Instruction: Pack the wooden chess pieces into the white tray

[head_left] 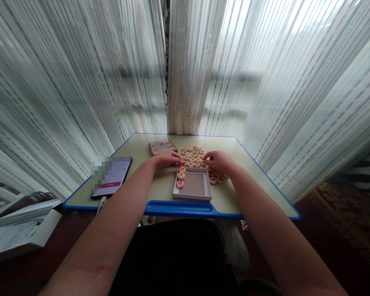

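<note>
Round wooden Chinese chess pieces with red and dark characters lie loosely together on the table, a red-marked piece [192,159] among them. Closer to me, a shallow open white box [192,199] has three pieces in a column along its left side, including a middle piece [181,176]. My left hand [169,158] reaches to the box's far left corner, fingers closed on a Chinese chess piece there. At the right of the loose pieces, my right hand [217,159] is bent, with thumb and fingertips closed at a piece [203,163]. More pieces lie partly hidden under my right wrist.
A patterned box lid [163,146] rests behind my left hand. To the left lies a tablet [112,179] with a white cable [101,203]. The table has a raised blue edge and a blue tray groove [180,208] in front. Striped curtains [185,70] hang behind it.
</note>
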`<move>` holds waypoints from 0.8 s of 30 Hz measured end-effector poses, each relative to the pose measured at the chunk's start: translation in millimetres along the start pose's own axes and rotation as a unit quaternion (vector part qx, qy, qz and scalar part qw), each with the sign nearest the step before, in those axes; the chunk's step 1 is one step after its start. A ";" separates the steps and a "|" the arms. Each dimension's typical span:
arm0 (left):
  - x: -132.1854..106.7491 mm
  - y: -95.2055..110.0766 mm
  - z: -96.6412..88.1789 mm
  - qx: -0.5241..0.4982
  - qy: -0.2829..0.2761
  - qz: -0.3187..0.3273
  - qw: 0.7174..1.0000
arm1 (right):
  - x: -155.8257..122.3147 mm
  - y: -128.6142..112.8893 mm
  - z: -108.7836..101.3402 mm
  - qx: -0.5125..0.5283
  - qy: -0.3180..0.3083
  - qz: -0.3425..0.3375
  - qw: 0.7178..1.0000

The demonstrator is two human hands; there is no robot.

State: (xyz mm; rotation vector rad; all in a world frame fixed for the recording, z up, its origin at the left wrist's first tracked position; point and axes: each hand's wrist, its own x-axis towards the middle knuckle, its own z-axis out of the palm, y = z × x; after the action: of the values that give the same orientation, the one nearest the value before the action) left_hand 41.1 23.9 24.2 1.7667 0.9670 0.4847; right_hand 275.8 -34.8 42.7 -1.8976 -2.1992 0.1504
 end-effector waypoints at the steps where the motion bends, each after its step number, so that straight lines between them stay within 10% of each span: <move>1: -0.2 0.2 0.1 0.002 -0.001 0.002 1.000 | -0.1 0.1 0.1 -0.002 -0.003 0.001 1.000; 24: -9.0 10.8 5.2 -0.004 0.016 -0.022 1.000 | 0.9 1.9 1.2 -0.002 0.064 0.013 0.998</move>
State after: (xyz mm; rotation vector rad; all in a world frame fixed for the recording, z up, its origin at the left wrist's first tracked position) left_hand 43.6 12.0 33.0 1.7317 1.0235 0.4895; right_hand 277.2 -33.5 41.1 -1.8836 -2.0927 0.0274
